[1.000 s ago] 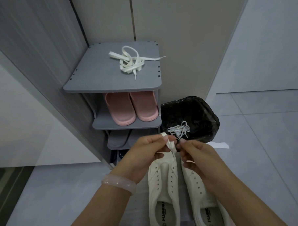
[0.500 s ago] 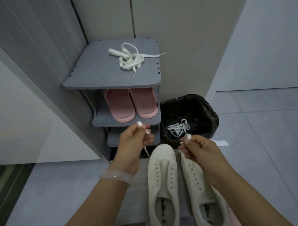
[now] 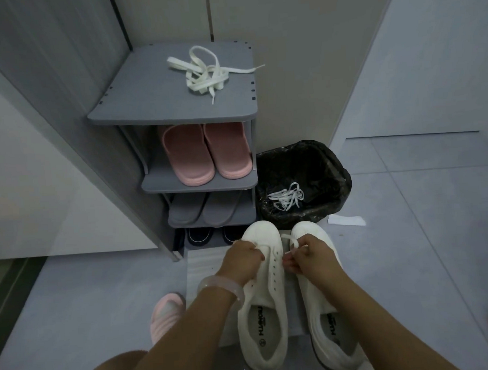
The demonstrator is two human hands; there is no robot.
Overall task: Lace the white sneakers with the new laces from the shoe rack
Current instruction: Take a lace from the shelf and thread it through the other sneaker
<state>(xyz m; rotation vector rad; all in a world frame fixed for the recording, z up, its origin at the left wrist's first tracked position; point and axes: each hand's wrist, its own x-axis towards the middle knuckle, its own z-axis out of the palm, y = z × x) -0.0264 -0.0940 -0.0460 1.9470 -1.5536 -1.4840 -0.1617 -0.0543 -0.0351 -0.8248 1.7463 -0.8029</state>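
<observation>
A: Where are the shoes?

B: The two white low-top canvas sneakers sit side by side on a pale mat on the floor, toes toward the rack. The left white sneaker (image 3: 266,304) has a flat white lace (image 3: 291,240) crossing its front eyelets.

A: And the hands?

B: The left hand (image 3: 244,261) rests over the left side of that shoe's eyelet row, fingers curled round one end of the lace. The right hand (image 3: 310,259) pinches the other end between thumb and fingertips, just above the gap between the shoes. It partly covers the right white sneaker (image 3: 323,307).

A: More laces?

B: A loose bundle of wide cream laces (image 3: 204,74) lies on the top board of the grey tiered shoe rack (image 3: 138,105). Below it stand pink rubber slippers (image 3: 205,155), then grey slippers (image 3: 204,209), then dark shoes at the bottom.

A: Beside the rack?

B: A bin lined with a black plastic bag (image 3: 320,164) holds a tangle of thin white laces (image 3: 286,198).
</observation>
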